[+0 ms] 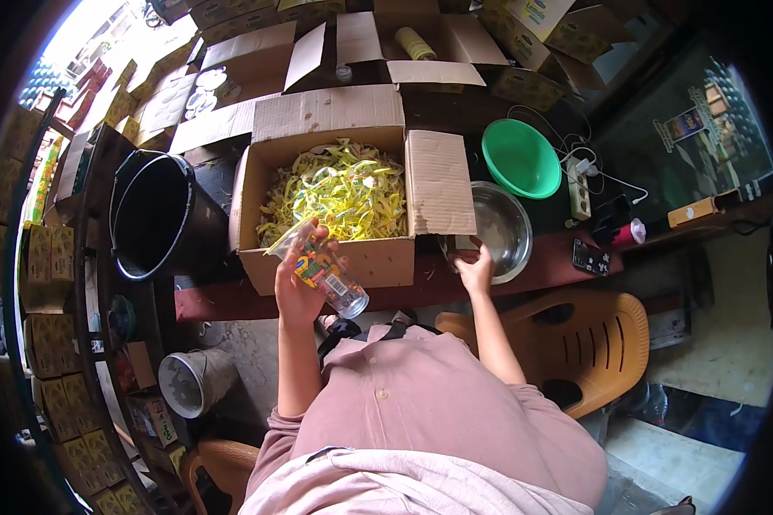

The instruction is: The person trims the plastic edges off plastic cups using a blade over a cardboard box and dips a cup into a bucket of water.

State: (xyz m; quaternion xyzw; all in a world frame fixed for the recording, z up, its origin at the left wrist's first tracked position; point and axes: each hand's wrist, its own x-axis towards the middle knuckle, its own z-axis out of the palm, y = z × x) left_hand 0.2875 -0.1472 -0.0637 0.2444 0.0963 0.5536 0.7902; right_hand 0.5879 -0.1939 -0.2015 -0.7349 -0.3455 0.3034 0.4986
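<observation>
Bucket (208,215) left of box (339,260), bowl (511,230) right of box, basin (521,159) behind bowl

The word "Lemon" is legible on the light panel of a carton (541,14) at the upper right. The plastic cup (331,276) carries a white barcode (336,285); its digits and the surrounding multicoloured print are too small to read. Print on the blue sign (685,125) and the left-hand yellow cartons (47,339) is illegible.
</observation>
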